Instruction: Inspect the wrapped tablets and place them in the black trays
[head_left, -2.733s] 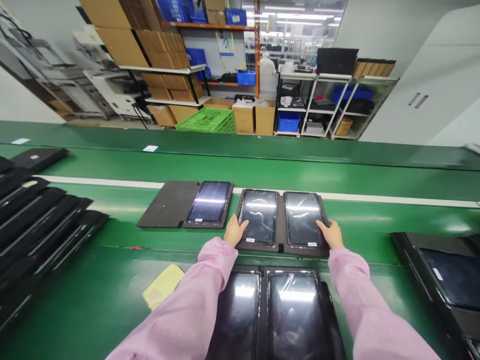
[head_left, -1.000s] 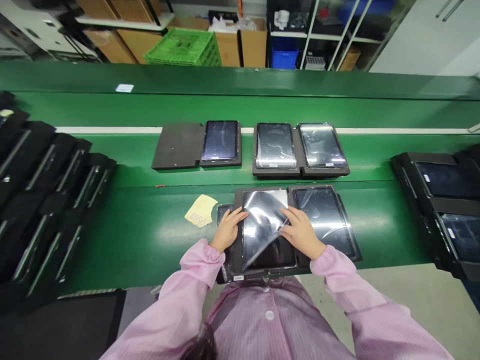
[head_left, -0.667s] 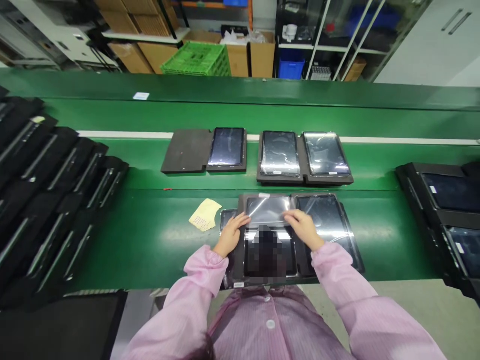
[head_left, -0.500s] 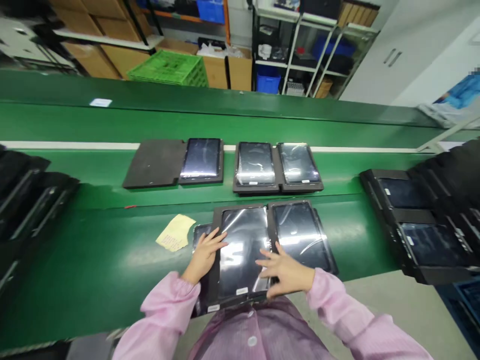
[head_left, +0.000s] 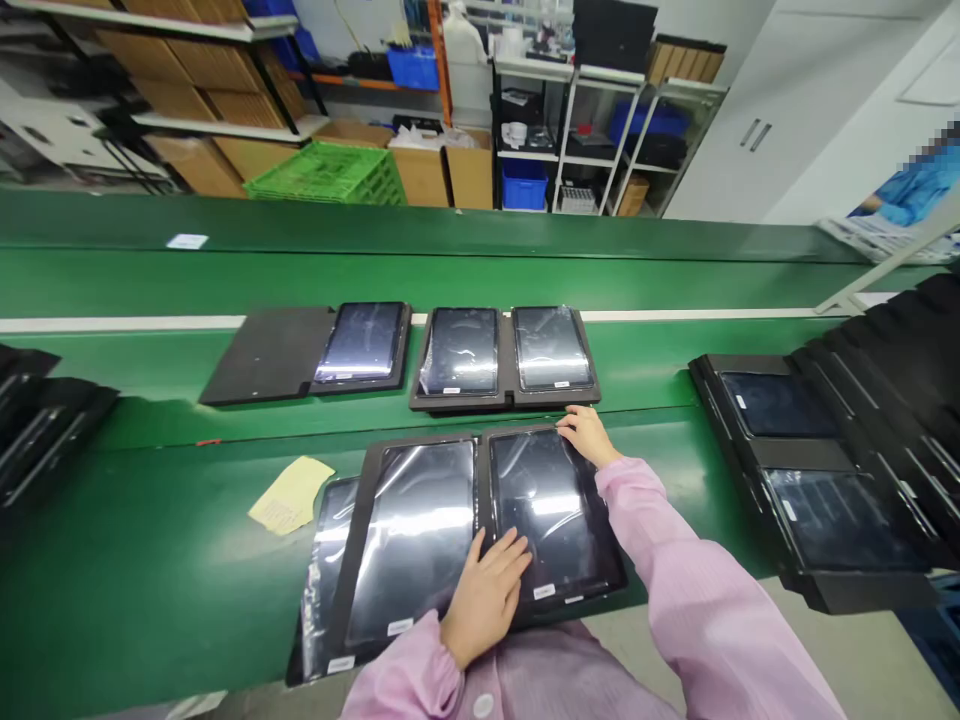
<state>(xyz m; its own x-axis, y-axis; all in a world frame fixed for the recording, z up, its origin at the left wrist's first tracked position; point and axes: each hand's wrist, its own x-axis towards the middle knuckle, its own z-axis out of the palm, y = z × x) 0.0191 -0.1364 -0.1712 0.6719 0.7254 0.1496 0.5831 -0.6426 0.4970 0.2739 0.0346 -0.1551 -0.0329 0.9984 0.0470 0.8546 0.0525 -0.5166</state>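
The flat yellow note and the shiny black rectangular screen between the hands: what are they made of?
Flat yellow note: probably paper, matte; it looks thin and uneven-edged.
Shiny black rectangular screen: maybe glossy glass or clear plastic; bright light reflects off it.

We face a green surface [head_left: 150, 600] crossed by a white stripe [head_left: 712, 314]. On it we see a left rear tray [head_left: 262, 355], a middle rear tray [head_left: 506, 362], a near tray pile [head_left: 484, 485] with a yellow note [head_left: 292, 495] beside it, a black left stack [head_left: 52, 430] and a black right stack [head_left: 802, 455].
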